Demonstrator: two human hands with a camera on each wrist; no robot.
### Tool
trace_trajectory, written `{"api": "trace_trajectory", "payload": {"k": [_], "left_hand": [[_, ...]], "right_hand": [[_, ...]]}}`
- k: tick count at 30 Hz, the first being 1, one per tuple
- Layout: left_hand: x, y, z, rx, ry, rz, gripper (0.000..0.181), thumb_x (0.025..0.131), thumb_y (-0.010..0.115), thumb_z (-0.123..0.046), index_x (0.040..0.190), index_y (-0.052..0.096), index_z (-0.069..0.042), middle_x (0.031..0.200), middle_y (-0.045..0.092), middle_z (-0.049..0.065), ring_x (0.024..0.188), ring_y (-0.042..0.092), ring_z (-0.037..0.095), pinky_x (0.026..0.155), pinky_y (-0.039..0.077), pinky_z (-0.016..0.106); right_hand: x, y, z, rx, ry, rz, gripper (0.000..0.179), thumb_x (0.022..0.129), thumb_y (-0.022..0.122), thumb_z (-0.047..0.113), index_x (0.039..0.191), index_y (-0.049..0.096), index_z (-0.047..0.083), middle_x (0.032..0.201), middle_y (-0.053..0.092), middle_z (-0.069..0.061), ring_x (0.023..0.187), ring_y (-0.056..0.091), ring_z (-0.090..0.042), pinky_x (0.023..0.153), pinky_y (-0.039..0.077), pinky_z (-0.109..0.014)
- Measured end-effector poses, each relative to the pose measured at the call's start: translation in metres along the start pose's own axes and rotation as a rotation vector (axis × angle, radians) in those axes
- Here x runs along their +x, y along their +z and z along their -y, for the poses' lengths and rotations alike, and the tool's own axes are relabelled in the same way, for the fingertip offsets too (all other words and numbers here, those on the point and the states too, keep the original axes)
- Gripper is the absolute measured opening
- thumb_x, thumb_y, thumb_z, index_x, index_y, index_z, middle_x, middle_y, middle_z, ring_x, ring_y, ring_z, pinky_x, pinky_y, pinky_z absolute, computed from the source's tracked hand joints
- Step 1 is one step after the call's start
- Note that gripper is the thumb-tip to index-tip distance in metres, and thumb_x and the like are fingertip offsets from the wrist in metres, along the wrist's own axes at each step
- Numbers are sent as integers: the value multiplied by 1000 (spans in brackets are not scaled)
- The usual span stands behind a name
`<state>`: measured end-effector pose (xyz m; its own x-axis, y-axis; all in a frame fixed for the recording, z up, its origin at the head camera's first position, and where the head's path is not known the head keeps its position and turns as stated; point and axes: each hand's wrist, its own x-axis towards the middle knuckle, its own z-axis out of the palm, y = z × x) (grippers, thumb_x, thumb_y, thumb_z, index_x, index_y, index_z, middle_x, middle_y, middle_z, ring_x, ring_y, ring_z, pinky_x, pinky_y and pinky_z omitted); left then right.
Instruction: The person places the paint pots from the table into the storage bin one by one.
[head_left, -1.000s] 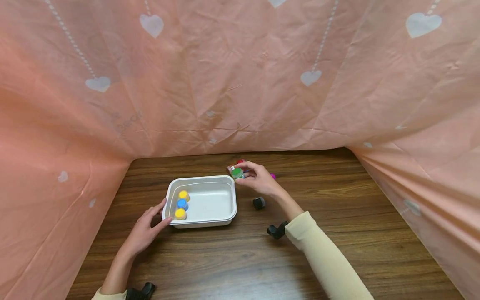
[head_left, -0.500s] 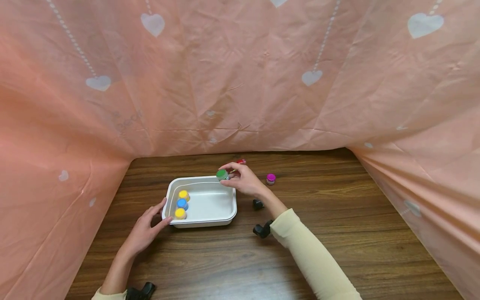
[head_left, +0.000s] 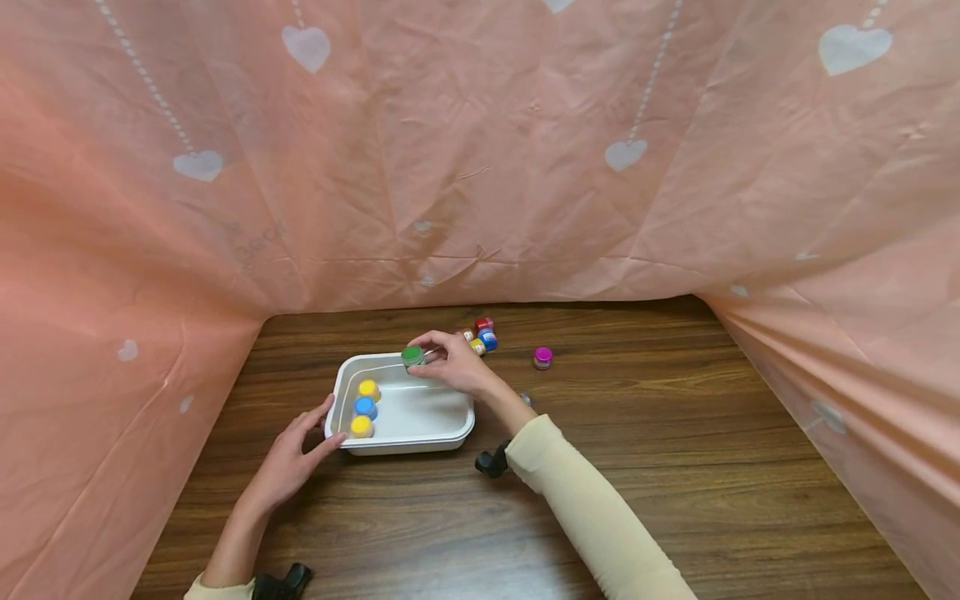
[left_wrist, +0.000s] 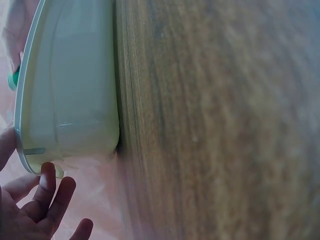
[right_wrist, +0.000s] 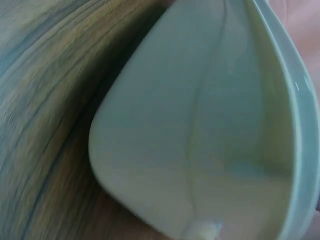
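My right hand [head_left: 456, 368] pinches a small clear jar with a green lid [head_left: 412, 356] between thumb and fingers, over the far side of a white plastic tub [head_left: 405, 445]. In the left wrist view, part of the green lid [left_wrist: 15, 80] shows beyond the tub's rim. My left hand [head_left: 291, 457] holds the tub's near left corner, thumb at the near rim and fingers against the end wall. Inside the tub, along its left end, stand a yellow-lidded jar [head_left: 368, 389], a blue-lidded jar [head_left: 365, 407] and another yellow-lidded jar [head_left: 362, 427].
Behind my right hand lie a red jar [head_left: 484, 323], a blue jar [head_left: 488, 338] and a yellow jar [head_left: 477, 347]. A magenta-lidded jar [head_left: 543, 358] stands to their right. My right forearm mostly hides another jar [head_left: 526, 399]. A pink curtain [head_left: 480, 208] surrounds the wooden table [head_left: 637, 467].
My right hand has carried the green-lidded jar left, from beside the tub to over it. The jars behind have come into view. My left hand and the tub have stayed put.
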<state>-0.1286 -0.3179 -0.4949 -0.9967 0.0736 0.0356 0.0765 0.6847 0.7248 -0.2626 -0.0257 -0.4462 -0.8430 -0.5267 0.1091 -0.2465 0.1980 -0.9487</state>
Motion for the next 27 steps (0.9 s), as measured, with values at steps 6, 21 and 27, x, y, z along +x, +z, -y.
{"api": "trace_trajectory", "payload": {"k": [6,21,27], "left_hand": [[0,0,1,-1,5,-1,74,101,67,-42,162,36,-13,141,54,19,122,48,36,108,38,65],[0,-1,-1,-7,-2,5,75,102,66,-43,162,35,-12,131,56,16,118,47,34,104,40,59],[0,-1,0,-15,-1,8,76,101,66,-44,163,34,-13,139,54,18,120,47,35,107,39,63]], "right_hand": [[8,18,1,-70,22,-28,36,89,83,11,123,71,7,113,73,-14,103,69,-28,85,53,-23],[23,37,-6,-129,84,-46,39,81,88,7,118,73,5,112,74,-12,75,60,-6,66,47,-18],[25,46,-10,-194,101,-71,37,78,91,7,112,75,6,114,77,-12,84,68,-12,78,49,-21]]}}
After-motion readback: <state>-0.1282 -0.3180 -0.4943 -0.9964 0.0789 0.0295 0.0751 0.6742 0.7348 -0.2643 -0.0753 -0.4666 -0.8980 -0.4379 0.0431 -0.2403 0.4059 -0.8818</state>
